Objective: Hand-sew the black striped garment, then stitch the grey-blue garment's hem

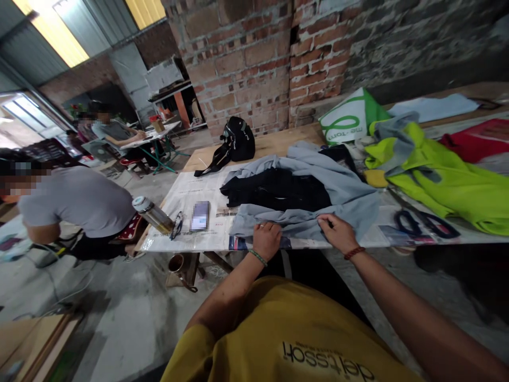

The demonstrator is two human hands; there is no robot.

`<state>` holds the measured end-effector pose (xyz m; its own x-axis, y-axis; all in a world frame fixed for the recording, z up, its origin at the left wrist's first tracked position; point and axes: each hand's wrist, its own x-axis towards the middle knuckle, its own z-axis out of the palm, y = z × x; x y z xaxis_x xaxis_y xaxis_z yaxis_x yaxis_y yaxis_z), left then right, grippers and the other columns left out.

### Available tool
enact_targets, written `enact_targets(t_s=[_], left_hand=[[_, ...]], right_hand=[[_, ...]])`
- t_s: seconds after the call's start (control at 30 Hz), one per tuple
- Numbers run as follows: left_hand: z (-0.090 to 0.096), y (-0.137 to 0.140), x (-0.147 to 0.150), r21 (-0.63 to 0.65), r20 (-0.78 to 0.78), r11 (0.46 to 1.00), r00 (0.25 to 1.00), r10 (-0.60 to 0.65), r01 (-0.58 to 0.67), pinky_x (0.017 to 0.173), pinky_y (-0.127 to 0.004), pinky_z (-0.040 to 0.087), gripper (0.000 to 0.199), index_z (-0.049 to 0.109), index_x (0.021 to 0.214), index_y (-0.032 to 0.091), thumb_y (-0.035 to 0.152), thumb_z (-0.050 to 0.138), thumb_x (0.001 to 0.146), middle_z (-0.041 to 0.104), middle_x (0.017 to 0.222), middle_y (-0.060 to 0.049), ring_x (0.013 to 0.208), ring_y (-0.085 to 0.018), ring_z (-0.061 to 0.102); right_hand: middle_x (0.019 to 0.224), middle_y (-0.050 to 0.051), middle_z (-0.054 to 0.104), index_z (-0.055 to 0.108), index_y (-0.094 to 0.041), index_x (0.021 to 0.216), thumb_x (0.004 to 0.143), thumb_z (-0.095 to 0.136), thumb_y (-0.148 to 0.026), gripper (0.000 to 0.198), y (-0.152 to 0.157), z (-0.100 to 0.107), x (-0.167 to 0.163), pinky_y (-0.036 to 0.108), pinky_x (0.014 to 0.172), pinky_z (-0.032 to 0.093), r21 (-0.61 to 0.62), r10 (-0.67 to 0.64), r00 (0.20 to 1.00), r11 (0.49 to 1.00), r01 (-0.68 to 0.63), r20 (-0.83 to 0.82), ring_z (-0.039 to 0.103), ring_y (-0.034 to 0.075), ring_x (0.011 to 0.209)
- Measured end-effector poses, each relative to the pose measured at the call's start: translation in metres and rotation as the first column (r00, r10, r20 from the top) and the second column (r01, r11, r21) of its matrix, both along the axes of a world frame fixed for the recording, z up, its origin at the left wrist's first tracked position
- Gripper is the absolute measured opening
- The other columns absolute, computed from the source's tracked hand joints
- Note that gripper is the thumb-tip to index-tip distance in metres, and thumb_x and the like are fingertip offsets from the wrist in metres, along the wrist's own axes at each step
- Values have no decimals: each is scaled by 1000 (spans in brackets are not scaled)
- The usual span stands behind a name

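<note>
A grey garment [350,183] lies spread on the table in front of me, with a black piece of cloth [278,190] on top of its middle. My left hand [267,241] is closed on the garment's near edge, fingers curled over the cloth. To the right, my right hand [337,233] pinches the same near edge between thumb and fingers. The fabric between my hands is slightly wrinkled. A phone [200,216] lies left of the garment, and dark-handled scissors [425,225] rest to its right.
On the table [178,196] stand a glass bottle [153,215], a black bag [238,139] and a green-white bag [350,119]. Glasses [177,225] lie beside the bottle. A neon-yellow garment [445,170] is heaped at right. A seated person [79,201] is at left; others sit farther back.
</note>
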<state>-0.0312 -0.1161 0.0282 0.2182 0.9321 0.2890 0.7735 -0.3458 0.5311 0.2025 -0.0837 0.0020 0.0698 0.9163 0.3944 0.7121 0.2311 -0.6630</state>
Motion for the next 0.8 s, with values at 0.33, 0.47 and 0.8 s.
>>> enact_targets(t_s=[0.33, 0.47, 0.8], left_hand=[[-23, -6, 6, 38, -13, 994, 995, -99, 100, 91, -41, 27, 27, 69, 96, 26, 20, 47, 83, 61, 93, -11, 95, -25, 48], [-31, -16, -1, 75, 47, 995, 997, -62, 59, 92, -39, 26, 24, 69, 92, 27, 22, 47, 84, 62, 94, -10, 95, -23, 49], [-37, -31, -15, 245, -135, 969, 988, 70, -35, 85, -39, 28, 21, 67, 85, 25, 24, 47, 86, 64, 89, -7, 89, -21, 51]], right_hand=[[87, 4, 69, 64, -21, 82, 77, 45, -35, 24, -2, 2, -2, 29, 67, 45, -12, 7, 1000, 1000, -8, -29, 58, 17, 70], [87, 4, 69, 64, -21, 83, 78, 45, -35, 25, -3, 1, -1, 29, 67, 44, -21, 9, 999, 1000, -10, -37, 58, 16, 68], [84, 4, 69, 65, -20, 82, 77, 46, -36, 25, 0, -6, 0, 29, 66, 45, 9, -5, 1000, 1000, 5, -28, 58, 17, 67]])
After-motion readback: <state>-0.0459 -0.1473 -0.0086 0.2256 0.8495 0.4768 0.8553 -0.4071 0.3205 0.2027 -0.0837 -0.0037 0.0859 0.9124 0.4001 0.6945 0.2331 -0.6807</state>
